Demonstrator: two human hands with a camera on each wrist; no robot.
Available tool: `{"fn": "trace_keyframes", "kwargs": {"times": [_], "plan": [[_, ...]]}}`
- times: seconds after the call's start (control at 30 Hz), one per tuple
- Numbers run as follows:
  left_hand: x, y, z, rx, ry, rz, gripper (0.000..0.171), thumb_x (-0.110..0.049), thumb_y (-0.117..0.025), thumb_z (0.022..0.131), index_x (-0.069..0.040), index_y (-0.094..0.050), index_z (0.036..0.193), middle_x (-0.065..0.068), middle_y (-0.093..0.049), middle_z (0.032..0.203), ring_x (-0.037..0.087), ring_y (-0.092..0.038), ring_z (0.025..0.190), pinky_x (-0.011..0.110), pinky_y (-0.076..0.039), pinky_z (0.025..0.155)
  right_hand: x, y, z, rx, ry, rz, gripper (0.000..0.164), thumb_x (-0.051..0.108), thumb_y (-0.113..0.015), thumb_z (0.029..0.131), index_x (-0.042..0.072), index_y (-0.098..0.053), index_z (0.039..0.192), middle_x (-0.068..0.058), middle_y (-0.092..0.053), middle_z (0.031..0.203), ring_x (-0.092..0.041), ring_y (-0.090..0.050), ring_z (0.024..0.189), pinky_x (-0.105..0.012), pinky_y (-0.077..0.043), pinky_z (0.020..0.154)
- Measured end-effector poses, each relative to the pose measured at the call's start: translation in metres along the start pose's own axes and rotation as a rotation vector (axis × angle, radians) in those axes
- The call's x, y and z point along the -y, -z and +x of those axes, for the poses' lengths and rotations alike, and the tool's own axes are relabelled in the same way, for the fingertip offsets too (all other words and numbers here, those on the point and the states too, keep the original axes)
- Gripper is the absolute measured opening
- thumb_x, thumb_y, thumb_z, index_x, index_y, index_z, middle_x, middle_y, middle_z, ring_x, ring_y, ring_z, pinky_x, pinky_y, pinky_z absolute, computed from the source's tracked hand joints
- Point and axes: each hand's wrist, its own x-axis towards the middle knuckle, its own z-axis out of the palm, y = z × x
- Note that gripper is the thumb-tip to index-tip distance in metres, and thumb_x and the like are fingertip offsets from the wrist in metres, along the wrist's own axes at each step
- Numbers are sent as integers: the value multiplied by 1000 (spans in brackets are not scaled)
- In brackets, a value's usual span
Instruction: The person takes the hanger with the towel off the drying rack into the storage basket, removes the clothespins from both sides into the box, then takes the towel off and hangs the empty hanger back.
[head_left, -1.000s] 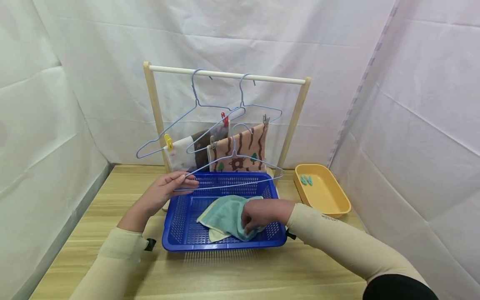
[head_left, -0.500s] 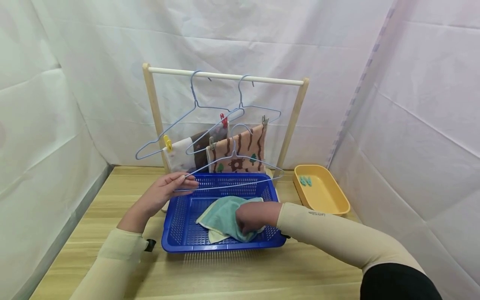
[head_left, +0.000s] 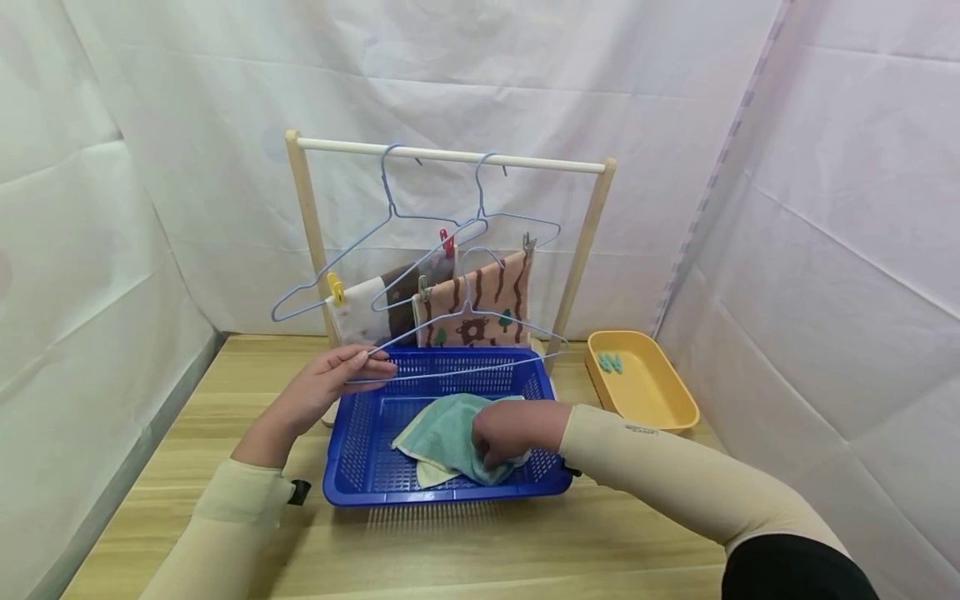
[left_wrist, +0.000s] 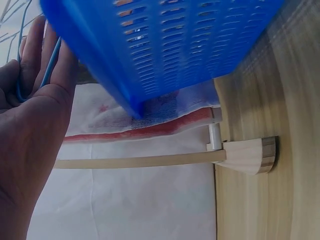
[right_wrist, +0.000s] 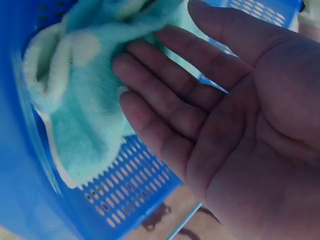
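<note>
A blue wire clothes hanger (head_left: 450, 374) is held up at its left corner by my left hand (head_left: 318, 390), thumb against fingers. In the left wrist view the wire corner (left_wrist: 52, 62) runs between the fingers. Below it a blue perforated basket (head_left: 352, 497) stands on the table, with a turquoise towel (head_left: 442, 433) with pale edges crumpled inside. My right hand (head_left: 510, 433) reaches into the basket over the towel's right part. Seen from the right wrist, its fingers (right_wrist: 165, 85) lie nearly straight with their tips against the towel (right_wrist: 82, 125), the thumb held apart.
Behind the basket, a wooden rack (head_left: 450, 156) bears two blue hangers. A white-and-dark towel (head_left: 367, 308) and a pink patterned towel (head_left: 476, 308) are clipped to them. On the right, a yellow tray (head_left: 652, 392) contains small green clips (head_left: 611, 363). White sheets surround the table.
My right hand has shifted slightly left over the towel since the first frame, then stayed there. The left hand and its hanger look the same.
</note>
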Motion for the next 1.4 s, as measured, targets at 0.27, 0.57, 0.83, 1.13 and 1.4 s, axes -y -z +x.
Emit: {"fn": "trace_keyframes", "kwargs": {"times": [0.27,0.57,0.83,1.13,1.4], "plan": [[-5,3,-1,-5,-26,16,50,-34,-41,123,5,-60,148,21,-72,142,19,-74,127,31,-60,106,-22,12,-23,-149,44,136,18,25,-81,105,11,-83,116,9,-76,99,-5,-66,88,-28,-62,84],[-6,5,-1,-6,-54,8,53,-31,-41,123,12,-55,150,22,-72,142,16,-73,128,30,-60,106,-53,9,-57,-407,64,310,12,22,-74,109,14,-82,114,8,-76,102,-7,-67,87,-28,-62,80],[-9,7,-3,-14,-66,14,51,-30,-40,123,12,-55,149,21,-73,141,14,-73,127,29,-60,106,-71,-15,-76,-681,0,442,8,21,-72,111,19,-80,111,3,-76,104,-12,-67,88,-33,-62,78],[-14,9,-5,-36,-59,16,50,-31,-41,123,7,-59,150,20,-74,140,13,-73,127,28,-60,106,-95,-50,-79,-895,-147,527,10,20,-75,109,14,-78,102,6,-70,92,-16,-61,80,-30,-56,67],[-13,6,-6,-41,-68,6,49,-31,-41,123,7,-59,148,17,-75,138,13,-73,127,29,-60,106,-105,-71,-78,-881,-310,593,10,23,-77,108,16,-76,102,3,-71,91,-20,-63,81,-34,-58,69]]}}
